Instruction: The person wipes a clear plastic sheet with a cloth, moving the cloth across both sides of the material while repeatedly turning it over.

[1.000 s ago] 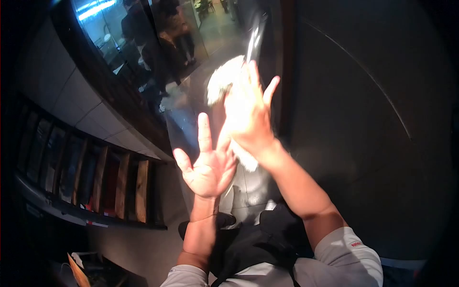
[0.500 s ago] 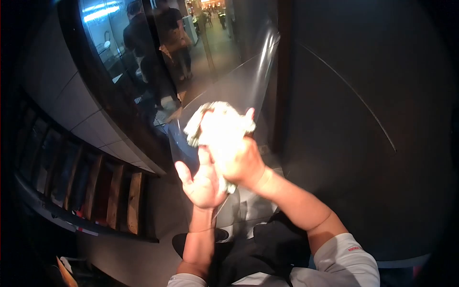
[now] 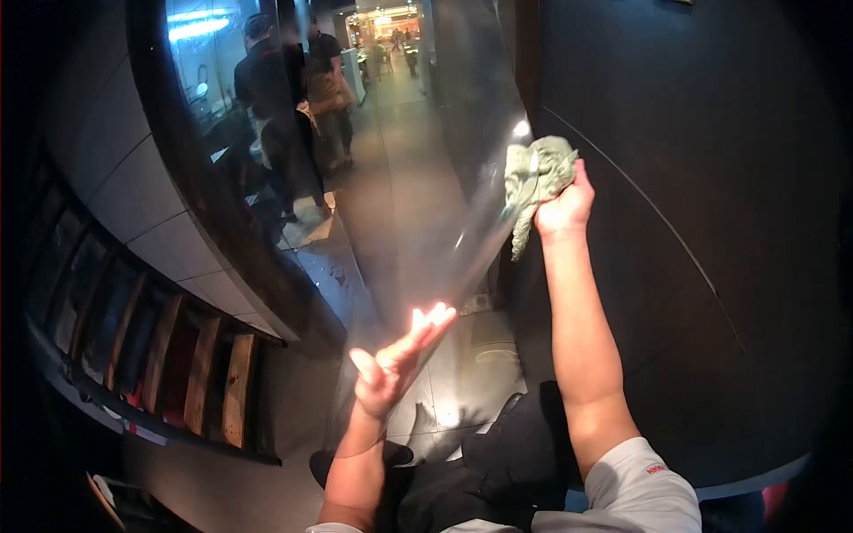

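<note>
My right hand point(image 3: 567, 206) is raised at the right with its fingers wrapped round a bunched pale green cloth point(image 3: 544, 171), one end of which hangs down. The cloth lies against the upper right edge of a clear, see-through sheet point(image 3: 475, 235), which shows by its glints and hazy smears. Lower down, my left hand point(image 3: 395, 360) has its fingers stretched out and thumb apart. Its fingertips are brightly lit and overlap the lower part of the sheet.
A wooden-slatted rack point(image 3: 203, 373) stands at the left beside a tiled wall point(image 3: 169, 235). To the right rises a dark wall panel point(image 3: 675, 195). Beyond the sheet, people point(image 3: 267, 98) stand near a lit room, with a tiled floor point(image 3: 400, 169) running back.
My right hand has moved up and right with the cloth, from the middle of the sheet to its edge. My left hand has turned, its fingers now pointing up and right.
</note>
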The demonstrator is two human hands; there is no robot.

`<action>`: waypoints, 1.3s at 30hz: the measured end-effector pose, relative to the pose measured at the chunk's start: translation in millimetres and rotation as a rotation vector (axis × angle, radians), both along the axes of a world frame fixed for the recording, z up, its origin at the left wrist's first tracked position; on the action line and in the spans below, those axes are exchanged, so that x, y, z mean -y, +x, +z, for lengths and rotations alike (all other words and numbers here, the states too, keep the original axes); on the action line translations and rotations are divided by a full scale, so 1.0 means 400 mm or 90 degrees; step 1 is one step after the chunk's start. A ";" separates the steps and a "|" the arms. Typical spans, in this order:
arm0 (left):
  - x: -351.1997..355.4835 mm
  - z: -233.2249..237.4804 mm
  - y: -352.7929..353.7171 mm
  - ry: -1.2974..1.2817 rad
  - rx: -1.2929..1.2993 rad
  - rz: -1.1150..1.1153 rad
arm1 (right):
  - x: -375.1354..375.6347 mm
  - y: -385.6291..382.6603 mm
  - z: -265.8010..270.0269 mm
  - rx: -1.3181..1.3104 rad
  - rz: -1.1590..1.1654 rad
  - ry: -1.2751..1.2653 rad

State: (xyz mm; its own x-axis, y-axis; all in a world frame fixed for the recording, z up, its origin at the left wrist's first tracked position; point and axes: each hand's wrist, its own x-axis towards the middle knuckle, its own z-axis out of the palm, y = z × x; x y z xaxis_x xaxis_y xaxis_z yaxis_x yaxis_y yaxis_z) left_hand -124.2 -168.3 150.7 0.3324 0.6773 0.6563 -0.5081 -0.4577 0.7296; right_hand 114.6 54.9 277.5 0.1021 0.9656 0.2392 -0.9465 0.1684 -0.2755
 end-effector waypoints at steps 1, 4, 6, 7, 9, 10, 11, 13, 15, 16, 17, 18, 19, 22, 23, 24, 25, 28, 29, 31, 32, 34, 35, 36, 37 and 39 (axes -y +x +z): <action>0.002 0.016 -0.013 0.065 -0.205 0.135 | 0.001 0.013 0.029 -0.007 -0.037 0.029; -0.012 -0.011 -0.006 0.135 -0.378 0.201 | -0.018 0.047 0.124 -0.022 -0.066 0.085; -0.016 -0.029 0.002 0.151 -0.416 0.217 | -0.083 0.043 0.176 -0.032 -0.059 0.104; -0.021 -0.032 0.006 0.156 -0.426 0.224 | -0.110 0.037 0.196 -0.029 -0.046 0.111; -0.022 -0.024 0.017 0.170 -0.458 0.246 | -0.158 0.019 0.235 0.028 -0.029 0.127; -0.012 -0.014 0.021 0.177 -0.479 0.262 | -0.197 0.022 0.237 0.081 0.040 0.217; -0.009 -0.012 0.018 0.184 -0.502 0.280 | -0.231 0.031 0.234 0.107 0.184 0.334; -0.003 -0.010 0.012 0.198 -0.549 0.316 | -0.211 -0.006 0.265 0.236 0.156 0.234; -0.016 -0.022 -0.001 0.227 -0.586 0.350 | -0.113 -0.053 0.293 0.403 0.055 0.113; -0.023 -0.035 -0.006 0.241 -0.597 0.369 | -0.097 -0.055 0.286 0.461 0.055 0.095; -0.029 -0.040 -0.011 0.250 -0.608 0.378 | -0.089 -0.055 0.285 0.520 0.056 0.078; -0.033 -0.048 -0.012 0.261 -0.619 0.388 | -0.084 -0.049 0.265 0.525 0.121 0.100; -0.038 -0.048 -0.011 0.273 -0.630 0.399 | -0.081 -0.044 0.250 0.529 0.186 0.122; -0.050 -0.057 -0.008 0.276 -0.676 0.436 | -0.068 -0.058 0.124 0.576 0.004 0.086; -0.061 -0.065 -0.010 0.283 -0.698 0.453 | -0.024 -0.074 0.076 0.552 -0.037 0.095; -0.073 -0.078 -0.011 0.286 -0.722 0.479 | 0.019 -0.078 0.025 0.535 -0.034 0.100; -0.086 -0.087 -0.015 0.292 -0.739 0.499 | 0.063 -0.083 -0.029 0.517 -0.033 0.106; -0.129 -0.107 -0.035 0.307 -0.773 0.544 | 0.146 -0.115 -0.226 0.569 -0.160 0.061; -0.140 -0.116 -0.039 0.328 -0.780 0.554 | 0.157 -0.122 -0.292 0.649 -0.242 0.027; -0.159 -0.131 -0.047 0.371 -0.796 0.572 | 0.181 -0.121 -0.366 0.624 -0.137 -0.075; -0.166 -0.133 -0.049 0.370 -0.774 0.592 | 0.189 -0.115 -0.397 0.517 -0.020 -0.072; -0.166 -0.147 -0.046 0.362 -0.727 0.626 | 0.172 -0.100 -0.441 0.420 0.141 -0.021; -0.176 -0.167 -0.045 0.376 -0.660 0.687 | 0.155 -0.096 -0.457 0.455 0.133 -0.031; -0.186 -0.182 -0.041 0.389 -0.592 0.743 | 0.144 -0.097 -0.456 0.489 0.124 -0.042; -0.191 -0.198 -0.040 0.397 -0.523 0.797 | 0.133 -0.096 -0.457 0.523 0.117 -0.057; -0.197 -0.213 -0.043 0.404 -0.481 0.845 | 0.109 -0.098 -0.450 0.476 0.154 -0.066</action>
State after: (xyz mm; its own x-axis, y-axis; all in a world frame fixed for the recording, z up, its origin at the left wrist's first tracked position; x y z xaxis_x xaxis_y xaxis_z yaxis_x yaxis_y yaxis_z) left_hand -141.5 -89.7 65.5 0.1293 0.4356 0.8908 0.8155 -0.5577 0.1543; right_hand 75.5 11.2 97.6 -0.2659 0.9616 0.0687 -0.5109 -0.0802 -0.8559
